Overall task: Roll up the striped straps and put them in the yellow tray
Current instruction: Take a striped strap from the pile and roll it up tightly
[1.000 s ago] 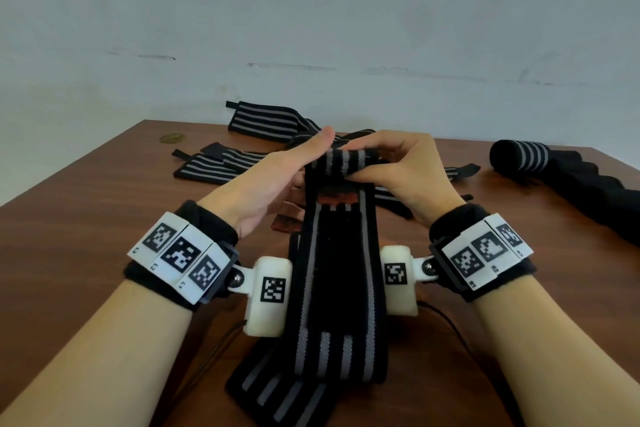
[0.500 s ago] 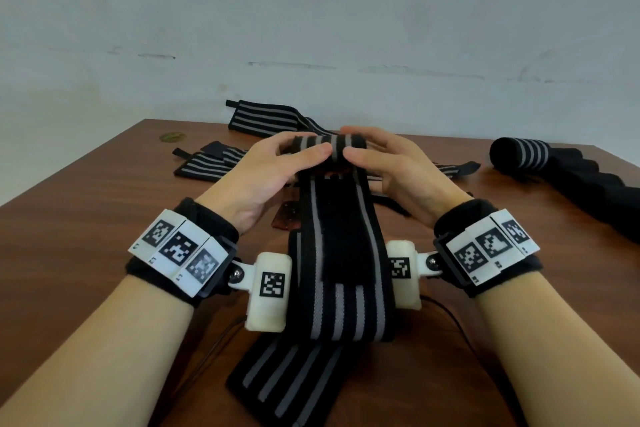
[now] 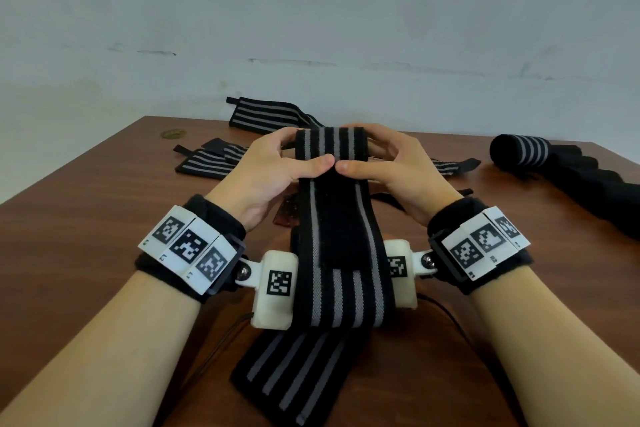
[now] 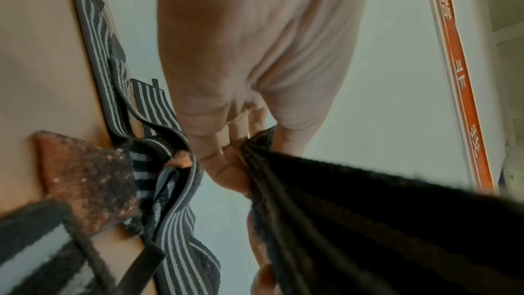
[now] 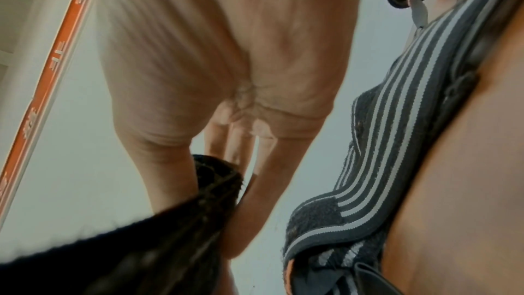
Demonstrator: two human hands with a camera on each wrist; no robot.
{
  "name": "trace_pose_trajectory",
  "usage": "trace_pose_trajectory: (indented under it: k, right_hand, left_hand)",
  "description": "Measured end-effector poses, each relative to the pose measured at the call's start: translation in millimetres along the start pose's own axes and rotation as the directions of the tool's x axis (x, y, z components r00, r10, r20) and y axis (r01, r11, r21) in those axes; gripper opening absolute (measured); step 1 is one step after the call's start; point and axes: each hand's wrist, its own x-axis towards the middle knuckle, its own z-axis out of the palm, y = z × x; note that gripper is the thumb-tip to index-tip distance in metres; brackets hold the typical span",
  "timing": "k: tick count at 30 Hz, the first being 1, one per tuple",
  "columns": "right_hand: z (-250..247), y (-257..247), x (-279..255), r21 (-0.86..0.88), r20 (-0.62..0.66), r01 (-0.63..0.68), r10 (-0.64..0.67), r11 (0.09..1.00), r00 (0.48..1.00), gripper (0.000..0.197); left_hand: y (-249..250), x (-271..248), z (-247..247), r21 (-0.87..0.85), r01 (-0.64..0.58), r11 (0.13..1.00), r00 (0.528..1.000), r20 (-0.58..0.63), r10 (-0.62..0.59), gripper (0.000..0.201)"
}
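Note:
A black strap with grey stripes runs from my hands down to the table's near edge. Its far end is wound into a roll held above the table. My left hand grips the roll's left side, thumb on top. My right hand grips the right side the same way, and the two thumbs meet at the middle. The left wrist view shows the fingers pressed against the dark fabric; the right wrist view shows the same fabric. No yellow tray is in view.
Several flat striped straps lie on the brown table behind my hands. A rolled strap rests on black fabric at the far right. A small brown patch lies under my left hand. A white wall stands behind.
Both hands have turned the roll toward me and lifted it slightly; the roll is thicker, and the thumbs now meet on top of the strap.

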Motion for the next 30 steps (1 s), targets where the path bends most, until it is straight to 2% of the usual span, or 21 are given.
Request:
trace_pose_trajectory:
  k: [2, 6, 7, 10, 12, 16, 21, 23, 25, 30]
  right_hand:
    - [-1, 1, -1, 0.032, -0.006, 0.001, 0.000, 0.999, 1.000, 0.048]
    - [-2, 1, 0, 0.033, -0.070, 0.037, -0.035, 0.999, 0.997, 0.049]
    - [-2, 1, 1, 0.031, -0.086, 0.048, -0.045, 0.998, 0.995, 0.050]
    - [-2, 3, 1, 0.047, -0.124, 0.063, -0.057, 0.997, 0.991, 0.049]
    - [0, 4, 1, 0.034, -0.103, 0.077, -0.074, 0.996, 0.992, 0.049]
    - [0, 5, 2, 0.012, -0.071, 0.091, -0.090, 0.996, 0.993, 0.051]
    - [-3, 1, 2, 0.014, 0.011, -0.015, 0.014, 1.000, 1.000, 0.047]
    - [-3, 1, 3, 0.056, 0.049, -0.091, 0.088, 0.994, 0.995, 0.042]
    - [-2, 0, 3, 0.074, 0.056, -0.154, 0.151, 0.985, 0.987, 0.046]
    - [-3, -2, -1, 0.043, 0.088, -0.171, 0.167, 0.984, 0.982, 0.040]
  left_hand:
    - [0, 0, 1, 0.007, -0.001, 1.000, 1.000, -0.001, 0.001, 0.058]
    - [2, -3, 4, 0.021, 0.072, 0.997, 0.995, 0.070, -0.073, 0.032]
    - [3, -4, 5, 0.022, 0.104, 0.994, 0.989, 0.099, -0.106, 0.033]
    - [5, -5, 6, -0.007, 0.199, 0.980, 0.968, 0.156, -0.196, 0.058]
    - [5, -6, 6, 0.006, 0.229, 0.973, 0.958, 0.174, -0.226, 0.067]
    - [8, -10, 11, 0.045, 0.204, 0.978, 0.966, 0.155, -0.209, 0.045]
    - [8, -9, 12, 0.034, 0.171, 0.985, 0.979, 0.105, -0.174, 0.033]
    - [6, -8, 10, 0.030, 0.149, 0.988, 0.985, 0.080, -0.151, 0.031]
    - [6, -7, 9, 0.009, 0.121, 0.993, 0.990, 0.076, -0.122, 0.033]
    - [5, -6, 5, -0.010, 0.088, 0.996, 0.995, 0.057, -0.087, 0.045]
